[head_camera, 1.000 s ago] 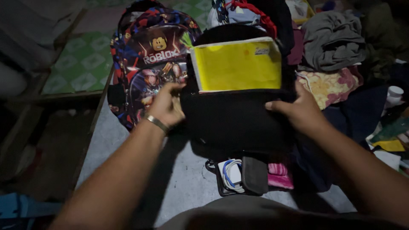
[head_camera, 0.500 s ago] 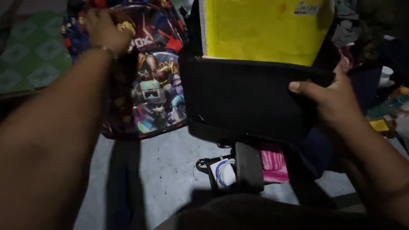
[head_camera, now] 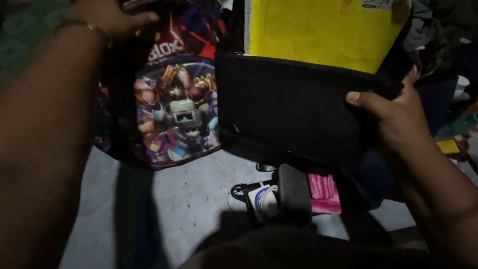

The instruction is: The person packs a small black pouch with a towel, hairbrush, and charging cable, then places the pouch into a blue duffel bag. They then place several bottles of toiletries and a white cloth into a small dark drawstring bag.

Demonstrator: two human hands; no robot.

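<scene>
My left hand [head_camera: 107,16] grips the top of a colourful backpack [head_camera: 172,104] printed with cartoon game characters, at the upper left. My right hand [head_camera: 393,117] holds the right edge of a black bag [head_camera: 294,112], thumb on its front. A yellow folder [head_camera: 318,32] sticks up out of the black bag's opening. The two bags stand side by side and touch.
On the grey floor [head_camera: 179,199] below the black bag lie a small open pouch with a white and blue cable [head_camera: 264,199], a black case [head_camera: 294,192] and a pink cloth [head_camera: 323,192]. A white cup [head_camera: 462,82] and clutter sit at the right edge.
My left hand left the black bag, reached up and took hold of the colourful backpack's top. The view moved closer and lower. My right hand kept its hold.
</scene>
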